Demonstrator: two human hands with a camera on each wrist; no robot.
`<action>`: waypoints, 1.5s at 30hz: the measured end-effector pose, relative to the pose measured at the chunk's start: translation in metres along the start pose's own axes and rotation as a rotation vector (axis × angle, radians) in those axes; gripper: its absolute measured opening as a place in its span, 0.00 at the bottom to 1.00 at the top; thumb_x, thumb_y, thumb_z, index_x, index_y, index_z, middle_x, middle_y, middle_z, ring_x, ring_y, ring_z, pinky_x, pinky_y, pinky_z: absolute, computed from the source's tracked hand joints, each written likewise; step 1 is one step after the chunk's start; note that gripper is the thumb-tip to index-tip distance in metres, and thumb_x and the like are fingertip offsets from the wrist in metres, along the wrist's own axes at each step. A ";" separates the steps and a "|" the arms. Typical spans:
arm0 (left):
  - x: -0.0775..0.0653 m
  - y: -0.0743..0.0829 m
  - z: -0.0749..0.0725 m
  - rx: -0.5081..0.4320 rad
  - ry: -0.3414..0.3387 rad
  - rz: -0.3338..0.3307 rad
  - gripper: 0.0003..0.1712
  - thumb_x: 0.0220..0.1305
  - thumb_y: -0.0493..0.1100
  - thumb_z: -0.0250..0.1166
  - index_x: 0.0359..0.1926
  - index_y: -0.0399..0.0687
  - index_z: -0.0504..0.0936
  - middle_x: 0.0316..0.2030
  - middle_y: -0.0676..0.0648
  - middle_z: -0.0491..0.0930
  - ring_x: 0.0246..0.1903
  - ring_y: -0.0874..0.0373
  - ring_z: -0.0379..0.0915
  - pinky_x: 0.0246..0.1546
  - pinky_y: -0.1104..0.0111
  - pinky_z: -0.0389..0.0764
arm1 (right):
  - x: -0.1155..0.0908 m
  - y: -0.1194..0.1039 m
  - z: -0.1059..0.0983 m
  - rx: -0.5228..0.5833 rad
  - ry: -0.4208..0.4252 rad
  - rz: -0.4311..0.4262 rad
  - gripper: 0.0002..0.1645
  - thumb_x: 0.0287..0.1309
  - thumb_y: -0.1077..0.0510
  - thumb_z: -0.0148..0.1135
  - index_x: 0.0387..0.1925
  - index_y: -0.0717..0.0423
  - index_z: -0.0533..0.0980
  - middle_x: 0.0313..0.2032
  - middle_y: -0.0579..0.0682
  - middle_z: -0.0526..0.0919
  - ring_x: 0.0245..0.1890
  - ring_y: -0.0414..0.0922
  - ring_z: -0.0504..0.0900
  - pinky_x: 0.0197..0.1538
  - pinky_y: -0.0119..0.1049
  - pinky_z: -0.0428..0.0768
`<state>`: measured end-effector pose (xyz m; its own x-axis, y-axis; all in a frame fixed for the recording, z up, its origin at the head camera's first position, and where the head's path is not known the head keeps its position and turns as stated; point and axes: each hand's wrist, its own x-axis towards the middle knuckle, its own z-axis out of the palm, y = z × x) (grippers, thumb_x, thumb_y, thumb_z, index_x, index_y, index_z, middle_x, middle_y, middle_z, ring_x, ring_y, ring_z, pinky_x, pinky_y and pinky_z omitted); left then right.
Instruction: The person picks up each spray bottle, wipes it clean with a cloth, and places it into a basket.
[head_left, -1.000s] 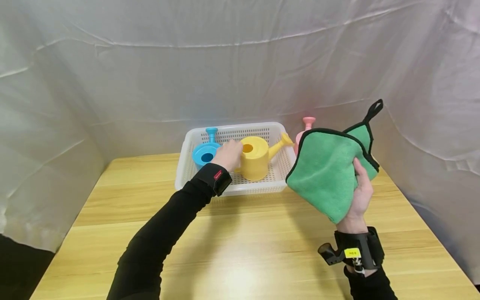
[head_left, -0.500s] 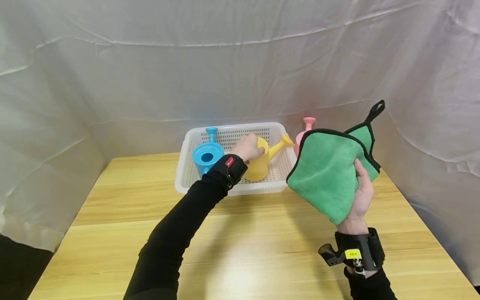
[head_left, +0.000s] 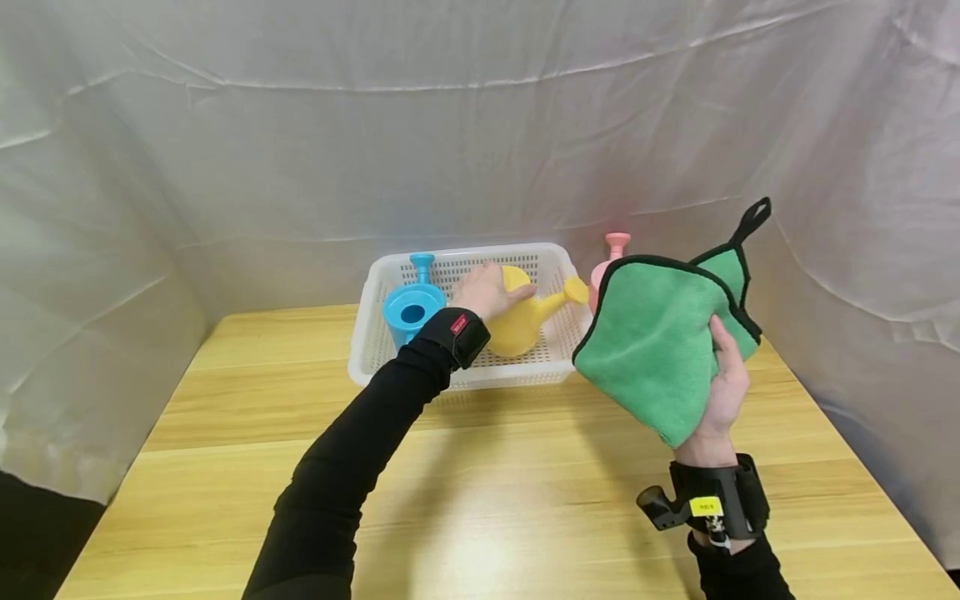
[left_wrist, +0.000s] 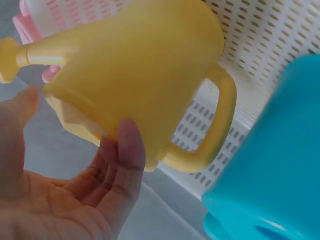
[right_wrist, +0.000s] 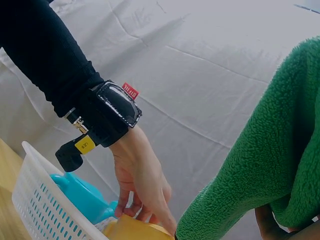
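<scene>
A yellow watering can [head_left: 517, 333] is in a white plastic basket [head_left: 457, 379], spout to the right and slightly tipped. My left hand [head_left: 480, 292] grips its top rim, fingers curled at the edge and thumb stretched toward the spout side. The left wrist view shows these fingertips [left_wrist: 131, 135] against the can's wall, its handle loop untouched. A blue watering can [head_left: 414, 312] stands left of the hand in the basket. In my right hand [head_left: 722, 400] hangs a green cloth [head_left: 652, 342] with black edging and a loop, held up above the table.
A pink watering can [head_left: 617, 243] stands just right of the basket, mostly hidden behind the cloth. The wooden table [head_left: 480, 492] ends at a pale fabric backdrop [head_left: 465, 167] behind and at both sides.
My left hand has moved right from beside the blue can onto the yellow can's top. The yellow can has tipped slightly, its spout dropping. The right hand and cloth have barely moved.
</scene>
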<state>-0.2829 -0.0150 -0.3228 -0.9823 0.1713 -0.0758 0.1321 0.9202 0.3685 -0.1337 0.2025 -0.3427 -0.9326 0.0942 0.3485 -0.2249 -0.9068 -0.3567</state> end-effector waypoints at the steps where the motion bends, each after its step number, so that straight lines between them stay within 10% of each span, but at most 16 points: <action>1: 0.001 -0.001 0.000 0.017 0.013 -0.001 0.32 0.66 0.70 0.59 0.38 0.45 0.70 0.32 0.48 0.65 0.31 0.55 0.66 0.28 0.69 0.61 | 0.000 0.000 0.000 -0.018 0.003 -0.001 0.24 0.80 0.55 0.28 0.40 0.61 0.72 0.37 0.52 0.81 0.37 0.45 0.84 0.42 0.32 0.83; 19: 0.012 -0.028 -0.003 0.311 -0.041 0.128 0.32 0.66 0.68 0.59 0.20 0.51 0.62 0.25 0.50 0.64 0.28 0.57 0.65 0.26 0.69 0.60 | 0.000 -0.003 -0.004 0.035 -0.013 0.022 0.27 0.81 0.54 0.27 0.34 0.62 0.70 0.33 0.54 0.81 0.33 0.46 0.84 0.39 0.34 0.83; 24: 0.010 -0.027 -0.004 0.381 -0.067 0.192 0.24 0.71 0.63 0.58 0.36 0.45 0.76 0.46 0.44 0.78 0.47 0.51 0.73 0.49 0.62 0.74 | -0.001 -0.003 -0.004 0.041 -0.011 0.025 0.27 0.81 0.54 0.27 0.36 0.63 0.71 0.34 0.55 0.82 0.34 0.47 0.84 0.40 0.35 0.83; 28: 0.010 -0.030 -0.004 0.368 -0.076 0.190 0.27 0.72 0.59 0.59 0.60 0.44 0.77 0.62 0.43 0.74 0.63 0.47 0.67 0.69 0.54 0.67 | 0.000 -0.003 -0.005 0.053 -0.014 0.024 0.27 0.80 0.55 0.27 0.35 0.64 0.71 0.34 0.55 0.82 0.33 0.47 0.84 0.39 0.36 0.83; 45: 0.012 -0.040 -0.006 0.386 -0.100 0.158 0.31 0.72 0.56 0.60 0.69 0.47 0.71 0.71 0.43 0.66 0.72 0.44 0.57 0.77 0.48 0.52 | 0.001 -0.008 -0.006 0.053 -0.019 -0.014 0.27 0.80 0.54 0.26 0.39 0.64 0.71 0.36 0.55 0.81 0.36 0.47 0.83 0.41 0.35 0.83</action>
<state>-0.3006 -0.0520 -0.3325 -0.9308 0.3368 -0.1421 0.3388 0.9408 0.0105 -0.1349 0.2127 -0.3447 -0.9240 0.0996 0.3692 -0.2219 -0.9259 -0.3058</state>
